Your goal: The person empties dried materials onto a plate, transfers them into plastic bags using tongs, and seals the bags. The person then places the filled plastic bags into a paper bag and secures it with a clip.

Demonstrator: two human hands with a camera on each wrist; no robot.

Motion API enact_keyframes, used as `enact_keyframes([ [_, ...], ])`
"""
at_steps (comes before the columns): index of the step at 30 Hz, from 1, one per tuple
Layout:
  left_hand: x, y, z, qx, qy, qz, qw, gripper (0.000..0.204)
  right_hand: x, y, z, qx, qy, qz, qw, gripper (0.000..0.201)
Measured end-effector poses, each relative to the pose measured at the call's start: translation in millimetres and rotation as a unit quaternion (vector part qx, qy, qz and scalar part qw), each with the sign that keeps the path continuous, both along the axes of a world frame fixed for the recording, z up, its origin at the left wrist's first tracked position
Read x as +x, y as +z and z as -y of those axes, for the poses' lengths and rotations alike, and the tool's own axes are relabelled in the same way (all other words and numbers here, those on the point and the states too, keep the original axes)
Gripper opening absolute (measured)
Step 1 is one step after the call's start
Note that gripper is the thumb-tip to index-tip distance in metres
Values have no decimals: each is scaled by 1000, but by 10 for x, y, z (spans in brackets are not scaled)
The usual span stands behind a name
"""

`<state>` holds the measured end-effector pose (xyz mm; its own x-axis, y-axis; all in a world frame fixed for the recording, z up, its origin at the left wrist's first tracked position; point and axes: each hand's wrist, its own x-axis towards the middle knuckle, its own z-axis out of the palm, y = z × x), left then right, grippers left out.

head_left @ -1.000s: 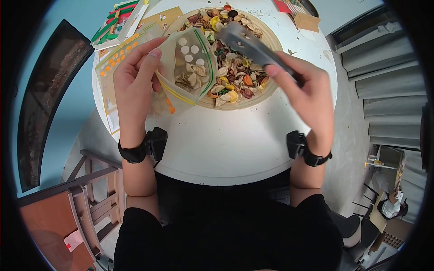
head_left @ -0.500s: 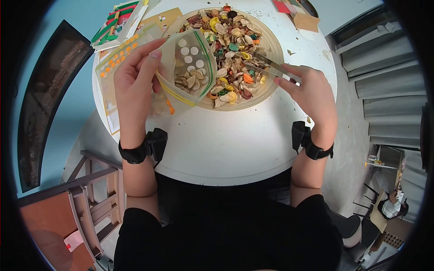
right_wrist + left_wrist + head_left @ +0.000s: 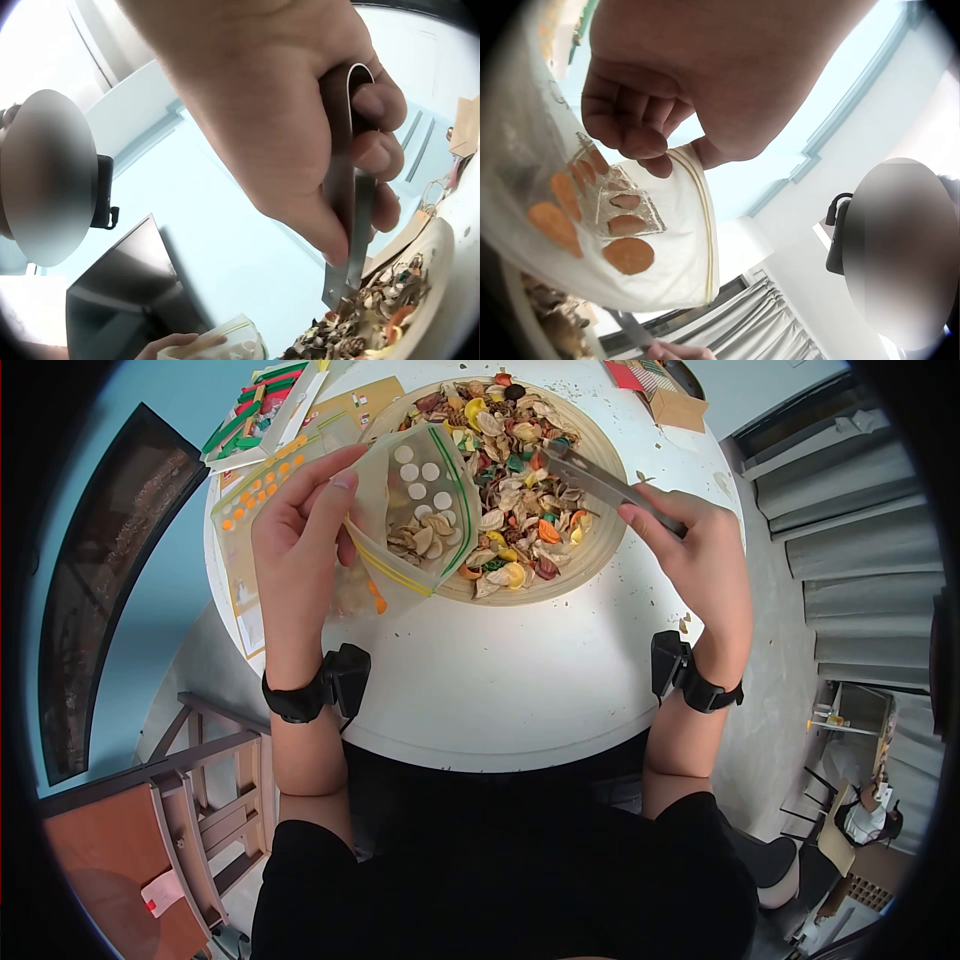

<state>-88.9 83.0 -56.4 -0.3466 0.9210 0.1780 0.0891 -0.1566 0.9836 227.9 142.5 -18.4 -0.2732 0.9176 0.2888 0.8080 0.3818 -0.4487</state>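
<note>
My left hand (image 3: pixel 298 525) pinches the edge of a zip-lock bag (image 3: pixel 462 525) with white dots, its mouth held open toward the right. Pale dried petals (image 3: pixel 425 538) lie inside it. In the left wrist view, round orange-brown spots show on the bag (image 3: pixel 686 277) below the curled fingers. My right hand (image 3: pixel 700 555) grips metal tongs (image 3: pixel 625 493), whose tips reach into a heap of dried potpourri (image 3: pixel 520 510) on a round wooden plate (image 3: pixel 608 550). The right wrist view shows fingers and thumb wrapped round the tongs (image 3: pixel 343 187), their tips down at the potpourri.
Another bag with orange dots (image 3: pixel 262 485) lies left of the plate, beside a white box of red and green pieces (image 3: pixel 265 410). A brown cardboard box (image 3: pixel 678 408) stands at the back right. Small crumbs dot the white table (image 3: pixel 480 680).
The tongs swung from near the bag's mouth back to the right, and their tips now reach into the potpourri. More pale petals show in the bag than a second ago. The left hand stayed put.
</note>
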Motion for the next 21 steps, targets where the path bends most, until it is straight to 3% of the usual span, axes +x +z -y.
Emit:
enact_keyframes([
  [4, 4, 1, -2, -1, -1, -4, 1000, 30, -156, 5, 122, 19, 89, -117, 989, 34],
  [7, 21, 16, 4, -1, 4, -7, 1000, 30, -337, 48, 222, 16, 122, -137, 983, 35],
  [8, 17, 14, 2, -2, 3, -6, 1000, 30, -302, 28, 183, 35, 116, -133, 984, 34],
  [11, 5, 9, 2, -2, 4, -2, 1000, 30, -128, 35, 61, -27, -71, -87, 993, 35],
  [12, 8, 9, 4, -1, 4, -4, 1000, 30, -56, 17, 3, -57, -97, -39, 993, 41],
  [15, 7, 8, 3, -1, 3, -2, 1000, 30, 82, -133, -119, -130, -127, 44, 982, 43],
  [21, 16, 16, -3, -6, 3, -2, 1000, 30, -118, -110, -14, -134, -64, 73, 986, 45],
])
